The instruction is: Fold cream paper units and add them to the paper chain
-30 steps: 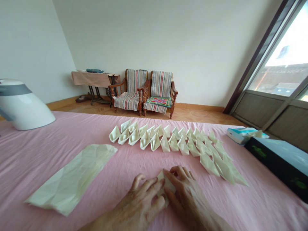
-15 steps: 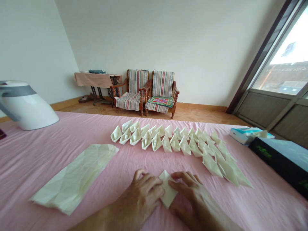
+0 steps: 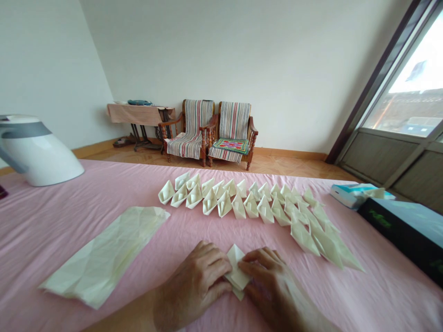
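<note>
Fingers (image 3: pixel 221 266) at edges of paper (image 3: pixel 237 273), cloth (image 3: pixel 197 230) ahead

Couldn't read any text for certain. Only lettering I had was a green word (image 3: pixel 380 219) on the dark side of the black box (image 3: pixel 398 236), right of frame: too blurred to spell out. Fainter green mark (image 3: pixel 437 264) sat on the same side, lower right by frame edge, also illegible.
</note>
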Available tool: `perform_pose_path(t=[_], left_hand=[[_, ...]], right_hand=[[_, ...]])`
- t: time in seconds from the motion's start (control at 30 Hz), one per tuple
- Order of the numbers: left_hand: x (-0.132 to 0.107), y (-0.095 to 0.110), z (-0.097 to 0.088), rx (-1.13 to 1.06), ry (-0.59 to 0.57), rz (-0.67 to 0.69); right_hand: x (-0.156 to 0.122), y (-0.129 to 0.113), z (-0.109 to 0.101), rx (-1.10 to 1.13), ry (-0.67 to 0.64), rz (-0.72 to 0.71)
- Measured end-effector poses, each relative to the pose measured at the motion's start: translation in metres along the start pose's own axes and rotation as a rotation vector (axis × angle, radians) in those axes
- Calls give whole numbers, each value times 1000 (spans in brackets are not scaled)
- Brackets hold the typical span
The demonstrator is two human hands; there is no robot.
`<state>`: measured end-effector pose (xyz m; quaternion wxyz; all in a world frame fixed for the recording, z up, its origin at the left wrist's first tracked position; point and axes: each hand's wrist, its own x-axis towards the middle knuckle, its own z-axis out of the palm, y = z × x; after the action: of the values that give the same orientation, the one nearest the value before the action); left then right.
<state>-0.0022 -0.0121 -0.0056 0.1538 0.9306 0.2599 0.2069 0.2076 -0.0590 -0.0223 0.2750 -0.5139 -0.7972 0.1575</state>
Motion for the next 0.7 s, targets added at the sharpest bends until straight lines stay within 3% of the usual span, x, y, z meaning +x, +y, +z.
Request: perform_pose_path(t=[0.23,0.33,0.5,0.7], left_hand=[[-1,1,-1,29,1,30],[-3,0,0,-16,6,-5],[-1,-7,-1,-209,26,-191],[4,-11,-3,-253,34,-274]], right_hand=[[2,-2,0,-51,-30,-110],[1,-2,1,-11,-8,-48],[0,7,3,104,58,110],[0,16,6,227,88,157]])
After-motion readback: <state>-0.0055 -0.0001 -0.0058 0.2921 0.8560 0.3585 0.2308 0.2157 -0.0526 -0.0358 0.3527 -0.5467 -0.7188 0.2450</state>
